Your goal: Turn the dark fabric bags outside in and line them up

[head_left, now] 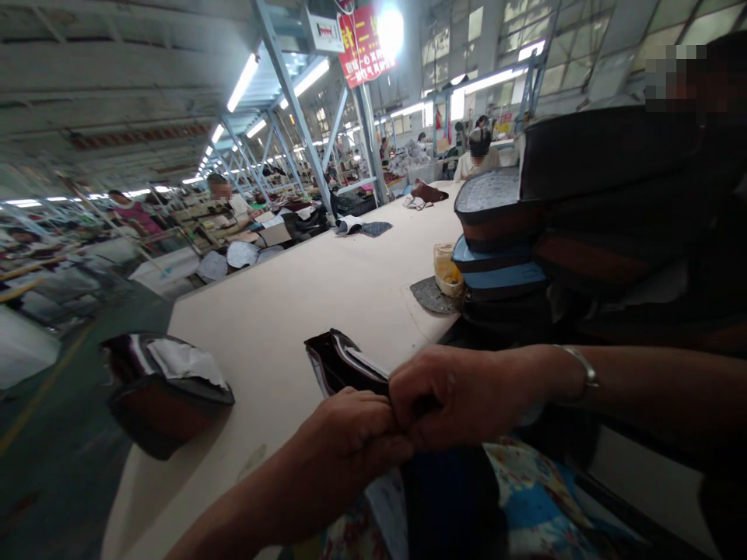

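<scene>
Head view: I see my left hand (350,435) and right hand (449,397) closed side by side, pinching the dark shiny folded leather piece (341,365) at the near table (303,295) edge. I think I'm folding it; next needs a firm press.

My arms are bare from what shows of them; no sleeve reaches either forearm or wrist. On my right wrist sits a thin silver-coloured bangle (585,372), plain and smooth, catching a little light on its upper edge, at about three o'clock from my right hand (452,397). My left hand (355,435) wears nothing: no ring, no watch, no band that I can make out. Neither hand has a glove. Toward six o'clock, below both hands, my lap shows a garment of bright printed cloth (528,498), a floral pattern in blue, yellow, red and white, with a dark blue panel (449,498) over it.
</scene>
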Motion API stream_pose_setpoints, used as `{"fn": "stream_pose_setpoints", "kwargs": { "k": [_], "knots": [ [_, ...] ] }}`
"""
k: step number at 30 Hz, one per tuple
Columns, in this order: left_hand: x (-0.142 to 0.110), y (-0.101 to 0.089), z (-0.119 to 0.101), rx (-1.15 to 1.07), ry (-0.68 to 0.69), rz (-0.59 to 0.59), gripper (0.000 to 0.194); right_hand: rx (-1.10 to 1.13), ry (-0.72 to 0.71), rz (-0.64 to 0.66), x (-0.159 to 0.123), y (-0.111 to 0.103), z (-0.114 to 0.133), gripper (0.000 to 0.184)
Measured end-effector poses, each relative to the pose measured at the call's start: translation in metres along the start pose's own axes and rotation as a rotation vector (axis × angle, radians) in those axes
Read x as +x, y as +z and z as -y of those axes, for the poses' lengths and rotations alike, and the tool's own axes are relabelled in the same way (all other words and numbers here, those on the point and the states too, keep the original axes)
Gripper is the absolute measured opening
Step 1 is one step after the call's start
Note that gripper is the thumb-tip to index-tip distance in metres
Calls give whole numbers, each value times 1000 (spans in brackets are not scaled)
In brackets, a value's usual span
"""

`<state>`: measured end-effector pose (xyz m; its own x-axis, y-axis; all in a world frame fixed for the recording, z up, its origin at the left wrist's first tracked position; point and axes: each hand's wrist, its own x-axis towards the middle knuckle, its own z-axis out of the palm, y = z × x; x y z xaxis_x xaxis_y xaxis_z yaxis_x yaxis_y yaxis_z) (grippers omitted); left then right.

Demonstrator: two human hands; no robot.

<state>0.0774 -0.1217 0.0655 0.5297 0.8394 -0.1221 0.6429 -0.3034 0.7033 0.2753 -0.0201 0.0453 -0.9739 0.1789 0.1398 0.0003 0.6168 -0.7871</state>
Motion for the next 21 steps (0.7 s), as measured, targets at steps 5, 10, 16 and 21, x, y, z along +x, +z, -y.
{"fn": "stream_pose_setpoints", "kwargs": {
  "k": [5,10,16,21],
  "knots": [
    [-23,-16,15,-9,-69,-140,31,37,-246,36,6,-24,-18,38],
    [-47,-47,18,30,-100,-149,33,-8,-406,-65,25,-14,-23,45],
    [-59,-50,-4,36,-242,-115,25,149,-426,-75,45,10,-19,50],
    [-50,-32,-15,-111,-321,-146,24,114,-441,-81,55,19,-16,53]
  ]
}}
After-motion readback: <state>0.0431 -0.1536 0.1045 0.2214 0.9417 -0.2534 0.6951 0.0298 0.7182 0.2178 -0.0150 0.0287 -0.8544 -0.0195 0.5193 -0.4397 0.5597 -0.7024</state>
